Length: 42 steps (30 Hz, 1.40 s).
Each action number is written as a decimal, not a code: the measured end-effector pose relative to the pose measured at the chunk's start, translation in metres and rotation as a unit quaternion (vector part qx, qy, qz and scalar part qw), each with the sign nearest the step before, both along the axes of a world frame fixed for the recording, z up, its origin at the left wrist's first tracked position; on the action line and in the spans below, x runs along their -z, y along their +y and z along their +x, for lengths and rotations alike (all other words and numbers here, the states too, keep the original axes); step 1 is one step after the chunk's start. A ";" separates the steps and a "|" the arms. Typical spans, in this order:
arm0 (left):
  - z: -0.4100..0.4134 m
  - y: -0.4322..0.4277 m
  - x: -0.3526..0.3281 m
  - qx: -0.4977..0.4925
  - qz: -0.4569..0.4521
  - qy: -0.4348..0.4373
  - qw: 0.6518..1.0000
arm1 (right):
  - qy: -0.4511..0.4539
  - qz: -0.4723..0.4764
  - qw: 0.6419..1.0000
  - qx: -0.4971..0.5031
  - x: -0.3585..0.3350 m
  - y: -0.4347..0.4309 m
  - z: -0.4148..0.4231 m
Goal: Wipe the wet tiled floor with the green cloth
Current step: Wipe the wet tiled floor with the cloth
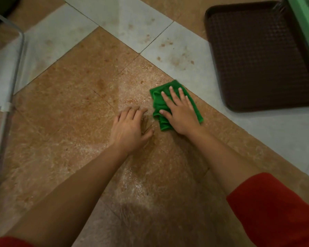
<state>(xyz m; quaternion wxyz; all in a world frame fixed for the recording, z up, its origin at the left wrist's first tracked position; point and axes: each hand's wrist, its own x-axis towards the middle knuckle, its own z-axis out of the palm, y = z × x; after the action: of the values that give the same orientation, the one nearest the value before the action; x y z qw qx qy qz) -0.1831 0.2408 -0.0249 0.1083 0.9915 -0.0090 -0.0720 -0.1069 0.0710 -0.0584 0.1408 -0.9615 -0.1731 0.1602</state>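
I am pressing my right hand (178, 111) flat, fingers spread, on top of the small crumpled green microfibre cloth (175, 104), which is lying on the brown speckled glossy floor tiles (70, 104) just beside the diagonal seam where the pale grey tiles (185, 57) begin. The hand is not clamping the cloth, only pinning it under palm and fingers; my left hand (130, 129) is resting empty on the wet brown tile just beside it, fingers loosely curled, propping me. The cloth is looking soft, light and limp, bunched into folds at its near-left edge; I am judging it is taking on water, so it should be getting heavier and dragging more. Holding it by flat downward pressure over its middle seems best, since pinching a corner would let the rest trail. A shiny film is showing ahead of the left hand and between my forearms, so the tile is likely slick under a bracing palm. Open room lies left and toward me across the brown tiles. To the right, well apart, a dark brown textured plastic tray (257, 56) is sitting on the grey tiles; at far left a pale metal tube frame (9, 97) is bounding the sweep. Brownish spots are marking the grey tiles beyond the seam.
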 end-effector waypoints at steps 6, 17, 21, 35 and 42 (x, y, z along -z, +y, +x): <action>0.002 0.001 -0.004 -0.009 -0.006 0.003 1.000 | 0.039 -0.010 0.999 -0.012 -0.007 0.026 0.016; 0.000 0.003 -0.004 -0.006 -0.013 0.004 1.000 | 0.049 -0.013 0.999 0.020 -0.007 0.021 0.011; 0.000 0.004 -0.004 0.000 -0.004 0.005 1.000 | 0.049 -0.010 0.993 -0.110 -0.012 0.022 -0.001; -0.077 0.014 0.008 0.195 0.091 0.000 0.977 | 0.032 -0.015 0.997 -0.074 -0.008 0.008 -0.047; -0.074 0.020 0.007 0.149 0.093 0.000 0.984 | 0.019 -0.003 0.991 -0.133 -0.006 0.006 -0.071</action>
<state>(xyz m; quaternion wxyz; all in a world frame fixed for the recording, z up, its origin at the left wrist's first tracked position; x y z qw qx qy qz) -0.2574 0.2604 -0.0318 0.0037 0.9848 -0.1502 -0.0876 -0.1781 0.0767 -0.0522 0.1188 -0.9271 -0.2960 0.1966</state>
